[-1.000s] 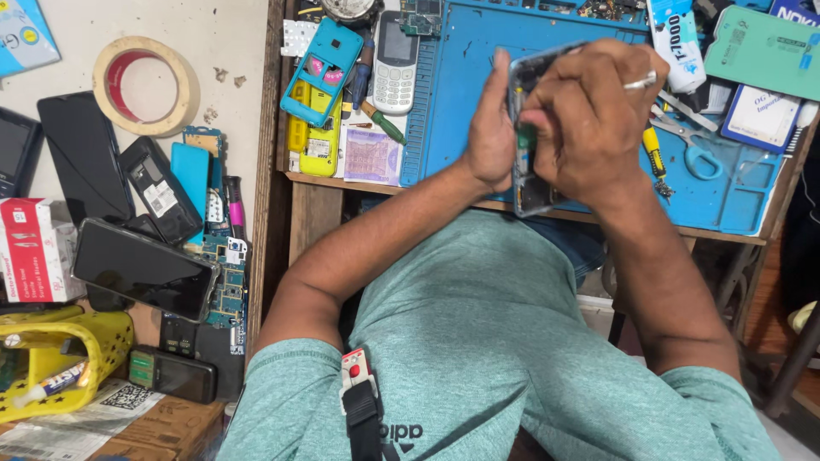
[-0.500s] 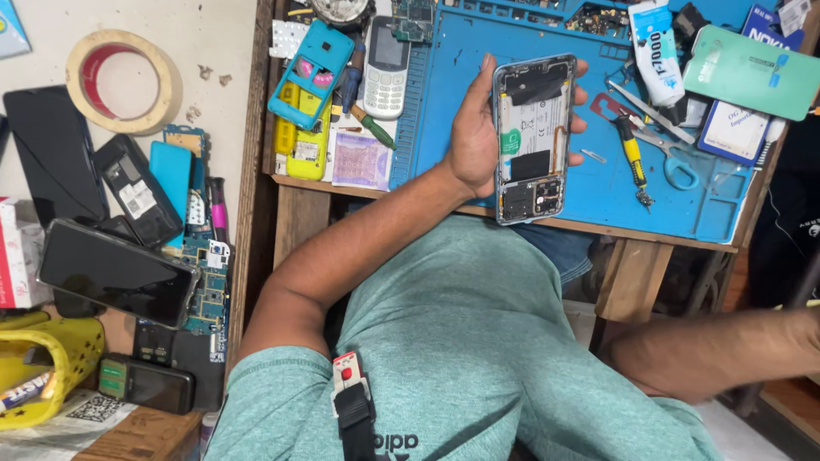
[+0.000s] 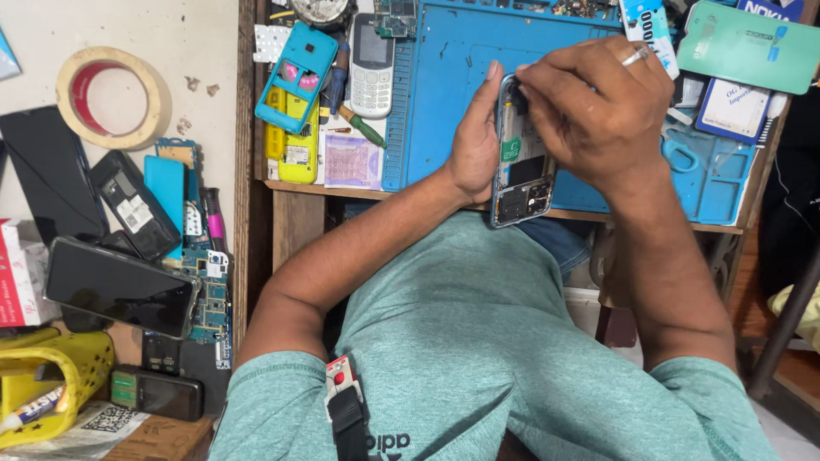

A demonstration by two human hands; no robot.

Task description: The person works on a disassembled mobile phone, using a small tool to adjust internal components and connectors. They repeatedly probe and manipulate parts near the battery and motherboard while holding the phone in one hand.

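Both hands grip an opened phone [image 3: 521, 158]: left hand [image 3: 472, 145] clasps its edge, right hand [image 3: 598, 111] pinches its top, above a blue mat [image 3: 436, 94] beside a keypad phone [image 3: 371, 64]

bright, even light with soft shadows, sharp focus, slight wide-angle stretching toward the edges.

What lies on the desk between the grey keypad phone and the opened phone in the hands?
In the head view, only bare blue work mat lies between the grey keypad phone and the opened phone, which the left hand holds.
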